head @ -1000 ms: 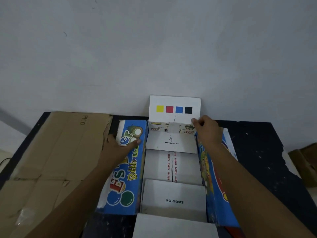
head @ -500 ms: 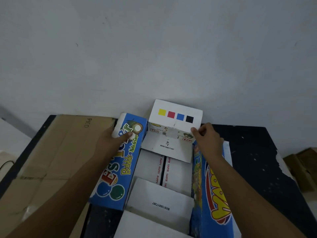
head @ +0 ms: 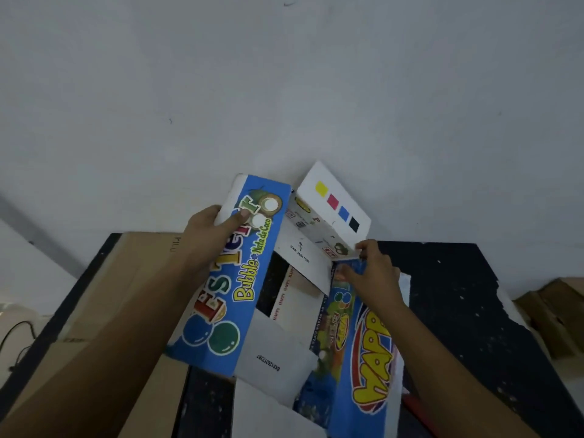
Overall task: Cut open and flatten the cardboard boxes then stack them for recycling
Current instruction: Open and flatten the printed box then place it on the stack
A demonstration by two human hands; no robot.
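- The left grip (head: pixel 210 230) holds the far end of the blue printed box (head: pixel 240 273) by its left side panel, thumb curled over the printed face and fingers behind the edge.
- The right grip (head: pixel 369 270) pinches the far corner of the box's right side panel (head: pixel 366 349), fingers curled around the cardboard edge.
- Between the two grips the box is opened out, its white inner flaps (head: pixel 278 358) showing, and it is tilted above the dark worktop (head: pixel 458 295).
- Just beyond the right grip a white end flap (head: pixel 335 197) with yellow, red, blue and black squares stands tilted.
- Left of the left grip, flattened brown cardboard (head: pixel 126 295) lies on the worktop.
- Well to the right of the right grip sits more brown cardboard (head: pixel 556 314), off the worktop's edge.
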